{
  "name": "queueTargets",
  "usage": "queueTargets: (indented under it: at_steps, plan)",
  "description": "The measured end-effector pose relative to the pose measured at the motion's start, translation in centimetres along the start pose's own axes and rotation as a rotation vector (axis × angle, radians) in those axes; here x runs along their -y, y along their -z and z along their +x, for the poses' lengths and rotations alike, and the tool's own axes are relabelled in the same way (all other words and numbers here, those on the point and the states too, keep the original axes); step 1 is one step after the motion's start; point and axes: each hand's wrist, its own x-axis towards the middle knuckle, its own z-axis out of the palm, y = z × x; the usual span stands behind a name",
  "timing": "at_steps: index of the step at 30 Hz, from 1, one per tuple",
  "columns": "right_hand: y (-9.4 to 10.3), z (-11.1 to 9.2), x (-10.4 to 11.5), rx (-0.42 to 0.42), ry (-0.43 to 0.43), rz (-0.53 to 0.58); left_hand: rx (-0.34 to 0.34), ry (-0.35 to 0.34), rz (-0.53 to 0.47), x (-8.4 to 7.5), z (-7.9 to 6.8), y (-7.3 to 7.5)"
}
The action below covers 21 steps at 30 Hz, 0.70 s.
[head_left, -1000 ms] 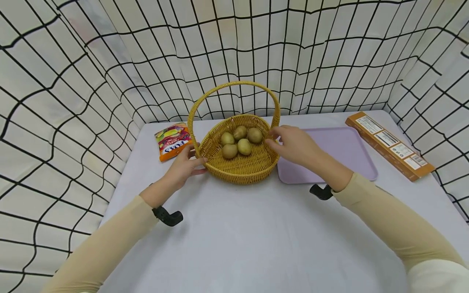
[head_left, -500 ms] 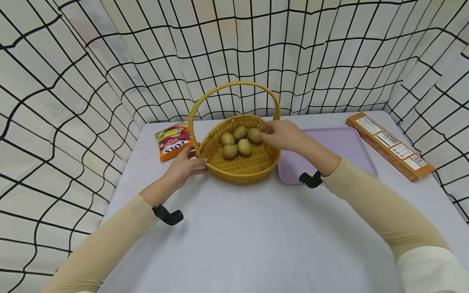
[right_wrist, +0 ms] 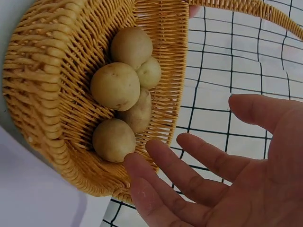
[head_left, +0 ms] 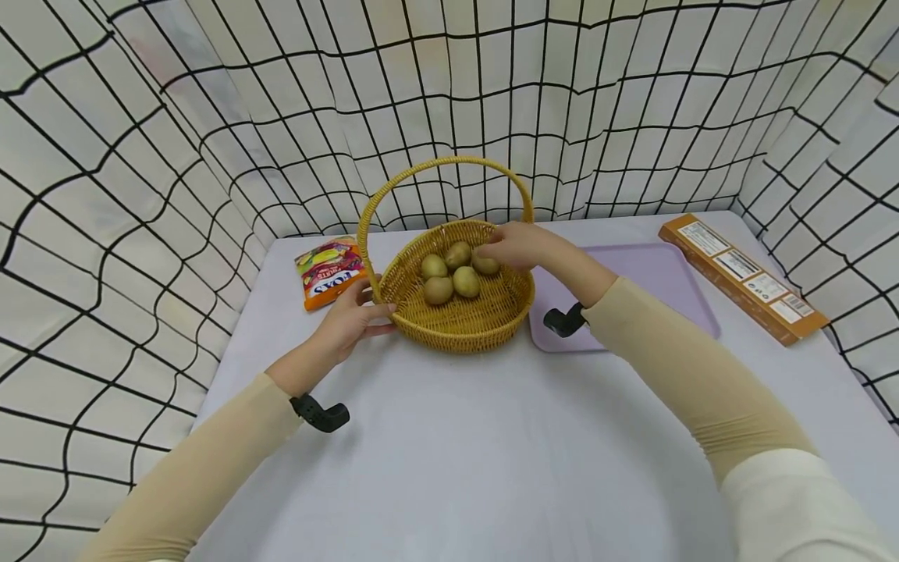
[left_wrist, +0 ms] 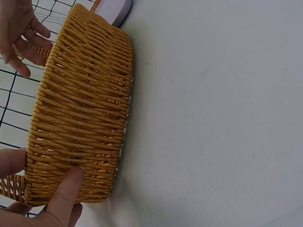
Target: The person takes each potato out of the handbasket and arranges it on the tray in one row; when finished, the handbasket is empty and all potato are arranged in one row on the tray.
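A yellow wicker basket (head_left: 460, 340) with a tall arched handle stands on the white table, holding several potatoes (head_left: 466, 282). My left hand (head_left: 347, 320) grips its left rim beside the foot of the handle; in the left wrist view a finger (left_wrist: 70, 189) lies along the woven outer wall. Over the basket's right side hovers my right hand (head_left: 530, 246), partly covering the rightmost potato. The right wrist view shows this hand's fingers spread and the thumb apart, with nothing between them; its fingertips are right at the nearest potato (right_wrist: 113, 140).
A colourful candy bag (head_left: 330, 271) lies left of the basket, close to my left hand. To the right is a lilac tray (head_left: 632, 289), under my right forearm, and beyond it a long orange-brown box (head_left: 744, 277). Black netting (head_left: 456, 101) over white cloth encloses the back and sides.
My right hand has moved left and inward, from the basket's right rim to over the rightmost potato. The left hand, basket and potatoes have stayed in place.
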Motion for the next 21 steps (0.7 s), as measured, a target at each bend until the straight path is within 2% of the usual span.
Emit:
queueTargets:
  at_steps: [14, 17, 21]
  plan:
    - [-0.8, 3.4, 0.5, 0.097, -0.081, 0.254, -0.001, 0.022, -0.024, -0.1, 0.1, 0.0]
    - [-0.8, 3.7, 0.7, 0.114, -0.108, 0.277, 0.000, 0.023, -0.032, -0.1, 0.0, -0.1]
    - [-1.0, 4.3, 0.9, 0.088, -0.163, 0.271, -0.004, 0.027, -0.038, -0.2, 0.0, -0.1]
